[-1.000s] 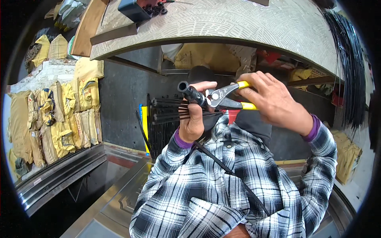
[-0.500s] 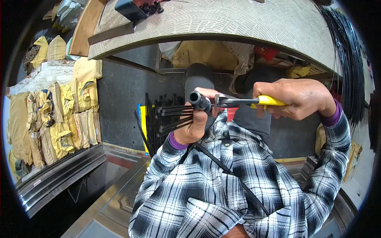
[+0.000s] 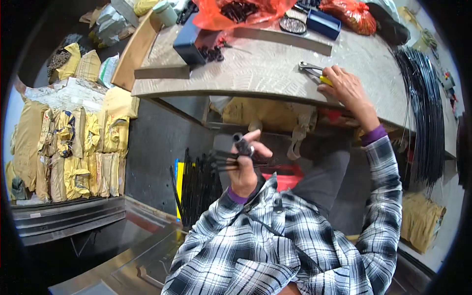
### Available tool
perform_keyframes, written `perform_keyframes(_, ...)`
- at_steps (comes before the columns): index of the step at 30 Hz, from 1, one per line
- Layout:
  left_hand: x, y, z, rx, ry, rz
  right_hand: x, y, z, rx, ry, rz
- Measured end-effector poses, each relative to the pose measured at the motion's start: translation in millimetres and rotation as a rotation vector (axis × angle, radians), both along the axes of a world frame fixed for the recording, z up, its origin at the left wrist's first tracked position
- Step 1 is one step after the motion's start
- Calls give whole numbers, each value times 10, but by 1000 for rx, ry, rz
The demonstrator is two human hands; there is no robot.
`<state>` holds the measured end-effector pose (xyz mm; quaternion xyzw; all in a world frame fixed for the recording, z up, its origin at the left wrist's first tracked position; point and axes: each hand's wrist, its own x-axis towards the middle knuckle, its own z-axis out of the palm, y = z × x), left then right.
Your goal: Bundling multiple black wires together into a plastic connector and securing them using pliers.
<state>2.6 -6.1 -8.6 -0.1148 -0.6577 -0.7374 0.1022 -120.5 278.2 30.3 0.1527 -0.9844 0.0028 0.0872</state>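
My left hand (image 3: 244,169) is raised in front of my chest, closed around a bundle of short black tubes (image 3: 231,156) that stick out to the left, with one tube end standing up between thumb and fingers. My right hand (image 3: 344,88) is stretched out onto the grey workbench (image 3: 255,69), resting on yellow-handled pliers (image 3: 314,73) whose metal jaws point left on the bench top. Both sleeves are black-and-white plaid with purple cuffs.
A long bundle of black cables (image 3: 423,113) drapes over the bench's right side. Red plastic bags (image 3: 231,12), a dark blue box (image 3: 192,42) and a metal bar (image 3: 162,73) lie on the bench. Yellow sacks (image 3: 73,147) are stacked at left. More black tubes (image 3: 196,187) stand by my knee.
My right hand has moved the pliers away from the tube bundle and up onto the bench. The left hand stays holding the tubes, slightly lower.
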Motion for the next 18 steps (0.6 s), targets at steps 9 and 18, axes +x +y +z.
perform_keyframes(9,-581,-513,88,1076,-212,86,1398,-1009,-579,-786,-580,737)
perform_keyframes(18,-9,346,-256,-19,-441,-476,990,-751,-487,-1821,-18,394)
